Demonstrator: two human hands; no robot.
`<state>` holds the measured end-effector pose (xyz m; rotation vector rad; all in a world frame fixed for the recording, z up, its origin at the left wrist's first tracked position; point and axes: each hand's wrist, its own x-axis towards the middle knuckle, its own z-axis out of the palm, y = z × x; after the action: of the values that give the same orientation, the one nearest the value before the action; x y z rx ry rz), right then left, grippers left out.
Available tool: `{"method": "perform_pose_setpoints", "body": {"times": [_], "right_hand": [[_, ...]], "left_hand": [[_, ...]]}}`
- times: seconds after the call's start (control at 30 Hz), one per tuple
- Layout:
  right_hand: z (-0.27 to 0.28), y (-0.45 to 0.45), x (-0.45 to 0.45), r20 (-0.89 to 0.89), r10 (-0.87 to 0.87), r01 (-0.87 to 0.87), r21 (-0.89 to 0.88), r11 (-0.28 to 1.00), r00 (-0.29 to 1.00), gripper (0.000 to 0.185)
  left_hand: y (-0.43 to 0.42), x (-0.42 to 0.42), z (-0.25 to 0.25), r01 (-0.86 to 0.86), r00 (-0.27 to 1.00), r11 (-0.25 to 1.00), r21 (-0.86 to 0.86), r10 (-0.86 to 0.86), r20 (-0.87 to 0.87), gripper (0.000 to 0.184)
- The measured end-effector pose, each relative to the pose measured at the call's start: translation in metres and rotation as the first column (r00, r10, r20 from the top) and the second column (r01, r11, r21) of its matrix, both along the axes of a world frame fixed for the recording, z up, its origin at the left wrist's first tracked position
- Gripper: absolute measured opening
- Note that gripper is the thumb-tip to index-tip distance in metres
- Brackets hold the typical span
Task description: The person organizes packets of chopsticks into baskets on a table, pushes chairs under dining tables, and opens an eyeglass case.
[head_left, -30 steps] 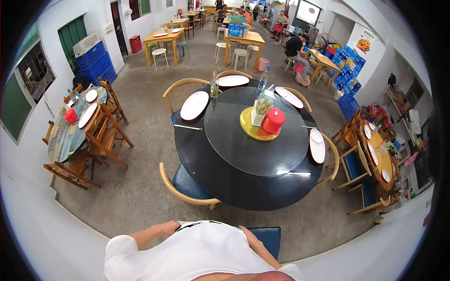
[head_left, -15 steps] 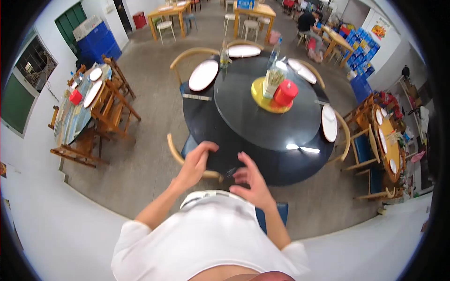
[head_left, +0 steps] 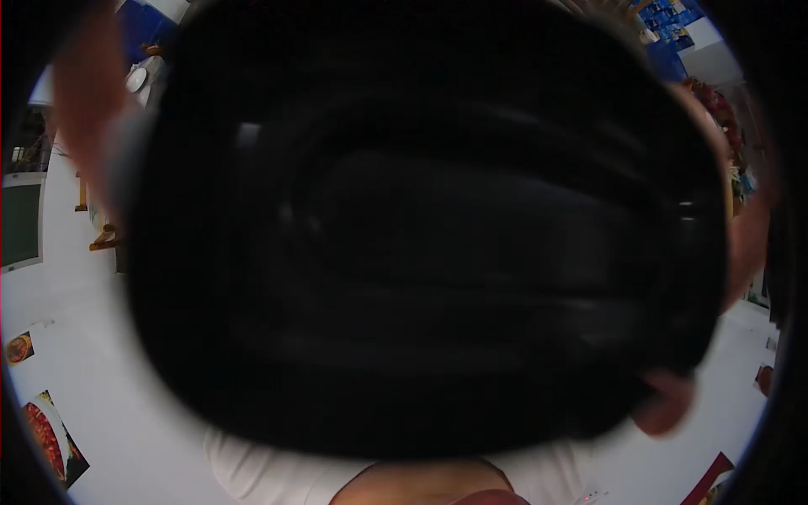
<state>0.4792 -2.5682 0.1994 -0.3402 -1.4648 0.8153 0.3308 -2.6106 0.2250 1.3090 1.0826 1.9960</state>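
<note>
A large black object (head_left: 404,252) with rounded corners and an oval recess fills most of the view, very close to the camera. It is dark and blurred, so its kind cannot be made out. Along its right edge lies my right hand (head_left: 745,252), closed on it, with one fingertip curling over the lower right corner. My left hand (head_left: 88,109) is a blurred shape against the upper left edge, where it appears to hold the object; its separate fingers are not clear. The white shirt (head_left: 252,467) shows below.
Behind the object, white walls (head_left: 67,320) carry food pictures (head_left: 50,438). A white plate (head_left: 136,80) on a side table and a green panel (head_left: 21,223) show at left. Blue boxes (head_left: 669,21) stand at the upper right. The round black table is hidden.
Both hands were raised and apart in front of the round table. They have now moved up and outward to the sides of a black object that blocks the view.
</note>
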Motion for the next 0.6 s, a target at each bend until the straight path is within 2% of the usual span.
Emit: {"method": "perform_pose_setpoints", "body": {"times": [0.17, 0.33, 0.6], "right_hand": [[0.0, -0.003, 0.004, 0.016, 0.013, -0.012, -0.044, 0.999, 1.0, 0.098], [0.009, 0.031, 0.006, 0.01, 0.058, -0.059, 0.059, 0.997, 0.998, 0.099], [0.024, 0.048, 0.034, 0.093, 0.047, -0.054, 0.068, 0.996, 0.995, 0.099]], "left_hand": [[-0.001, 0.007, -0.003, 0.027, 1.0, 1.0, 0.017, -0.027, 0.014, 0.119], [0.027, 0.011, 0.002, 0.02, 1.0, 0.984, 0.179, -0.02, -0.002, 0.119], [0.053, 0.037, 0.002, 0.071, 0.993, 0.954, 0.292, -0.094, 0.065, 0.118]]}}
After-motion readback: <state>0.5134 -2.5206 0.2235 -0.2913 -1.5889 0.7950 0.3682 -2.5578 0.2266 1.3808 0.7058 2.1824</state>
